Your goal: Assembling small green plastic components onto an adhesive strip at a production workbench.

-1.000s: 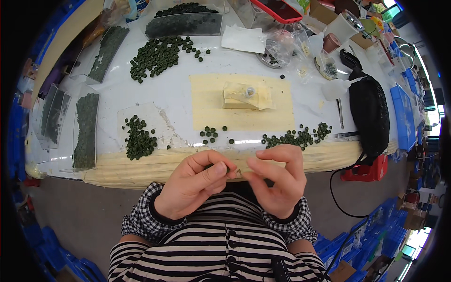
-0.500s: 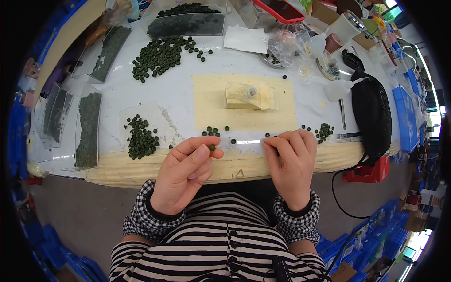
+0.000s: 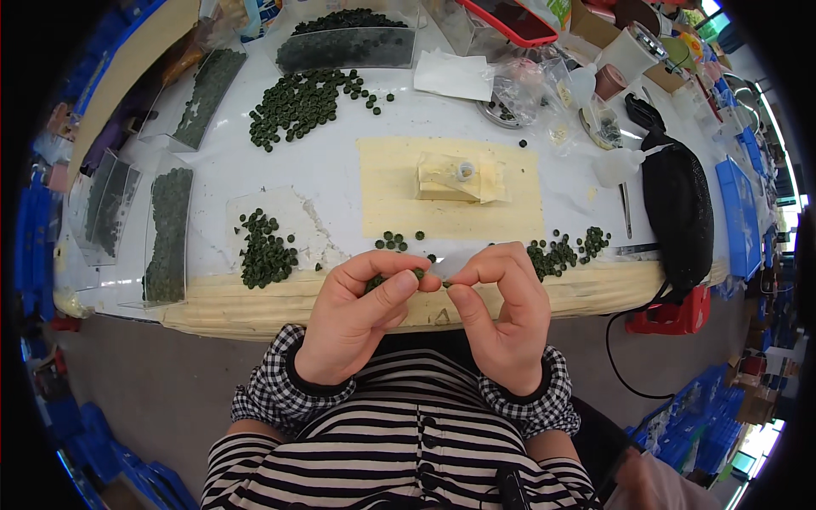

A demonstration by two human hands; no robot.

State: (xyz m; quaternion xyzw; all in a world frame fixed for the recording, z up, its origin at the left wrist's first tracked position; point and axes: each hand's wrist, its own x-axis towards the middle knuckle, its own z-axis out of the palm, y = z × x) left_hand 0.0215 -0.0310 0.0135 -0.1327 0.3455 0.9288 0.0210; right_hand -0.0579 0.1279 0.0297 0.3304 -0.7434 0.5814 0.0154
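Observation:
My left hand point(image 3: 361, 314) pinches a small round dark green piece point(image 3: 418, 273) between thumb and forefinger. Close beside it, my right hand point(image 3: 501, 314) has thumb and forefinger closed on another tiny green piece point(image 3: 447, 285). The two sets of fingertips almost meet above the table's near edge. Beyond them lies a small cluster of green pieces point(image 3: 391, 241). One loose pile point(image 3: 268, 255) sits left of my left hand, and another point(image 3: 552, 257) is just past my right hand. A tape-covered block point(image 3: 442, 183) with a small translucent ring-like part point(image 3: 465, 171) on top stands on a yellowish sheet point(image 3: 391, 212).
Clear boxes of green pieces stand at the left point(image 3: 170, 229) and back point(image 3: 344, 51), with a larger heap point(image 3: 297, 106) between. A red-cased phone point(image 3: 514, 21), a white tissue point(image 3: 453, 75), a squeeze bottle point(image 3: 614, 166), tweezers point(image 3: 626, 211) and a black mesh bag point(image 3: 677, 208) lie farther off.
My right hand has come left from beside the right pile, now with a small green piece at its fingertips. My left hand has shifted slightly right, still pinching its piece.

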